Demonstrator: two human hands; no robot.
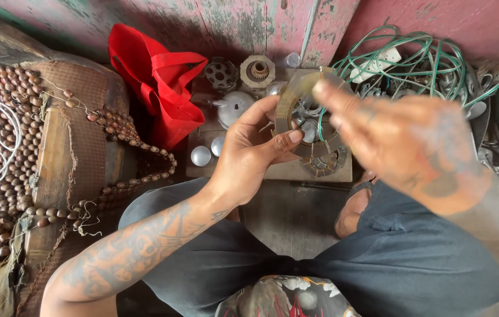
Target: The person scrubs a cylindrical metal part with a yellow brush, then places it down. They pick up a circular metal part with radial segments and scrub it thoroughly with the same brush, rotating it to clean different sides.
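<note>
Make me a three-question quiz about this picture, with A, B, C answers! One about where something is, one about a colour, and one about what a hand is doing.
1. Where is the cloth bag?
A. Left of the hands, by the wall
B. On the person's lap
C. On the green wire

2. What colour is the coiled wire?
A. Yellow
B. Green
C. Black

3. What is the left hand doing?
A. Lying flat on the floor
B. Gripping the round metal part
C. Pulling the beads

Answers: 1 A, the red bag leans there. 2 B, its loops are green. 3 B, the fingers wrap the part's rim; the right hand is blurred.
</note>
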